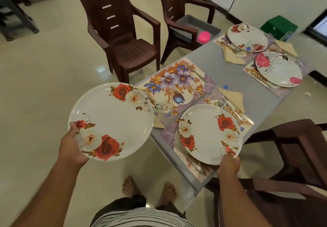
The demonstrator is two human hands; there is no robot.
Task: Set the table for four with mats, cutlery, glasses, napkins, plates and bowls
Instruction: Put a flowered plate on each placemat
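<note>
Rose plate (113, 118) in left grip (72, 145), right grip (229, 163) on second plate (208, 133)

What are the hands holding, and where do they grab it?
Left hand grips one rose plate by its near rim; right hand pinches another plate's near edge.

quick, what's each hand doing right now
Left hand: grips the rim of a round white rose-patterned plate, held off the table.
Right hand: grips the rim of a matching plate over the near placemat.

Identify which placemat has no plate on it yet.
The near-left placemat with big purple flowers; the other three each carry a plate.
</note>
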